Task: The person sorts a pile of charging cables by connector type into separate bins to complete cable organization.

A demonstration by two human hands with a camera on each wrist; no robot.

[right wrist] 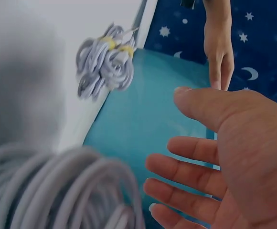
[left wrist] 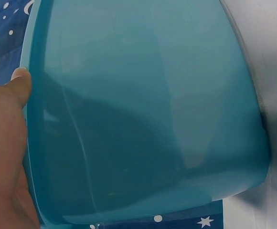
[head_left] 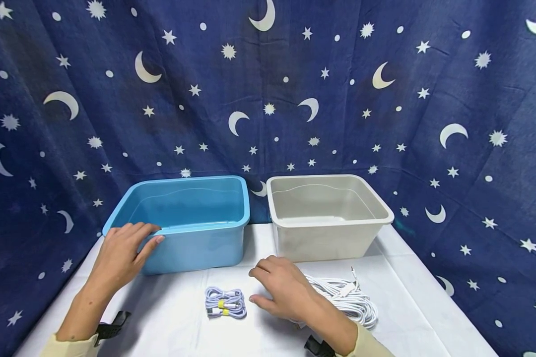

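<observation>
My left hand point(head_left: 124, 253) rests at the near left rim of a light-blue plastic bin point(head_left: 192, 250), fingers over the edge and thumb apart. The left wrist view shows the thumb beside the rim; the other fingertips are hidden there. My right hand point(head_left: 286, 287) hovers over the table with fingers spread and loosely bent, holding nothing, as the right wrist view confirms. Left of it lies a lavender charging cable bundle point(head_left: 225, 302) with yellow ties. Partly behind the right hand and forearm sits a large coil of white cable point(head_left: 355, 300), close to that hand.
A beige-grey plastic bin point(head_left: 326, 243) stands at the back right, beside the blue one with a narrow gap between. White cloth covers the table point(head_left: 174, 322). A dark blue curtain point(head_left: 268, 74) with moons and stars hangs behind and at both sides.
</observation>
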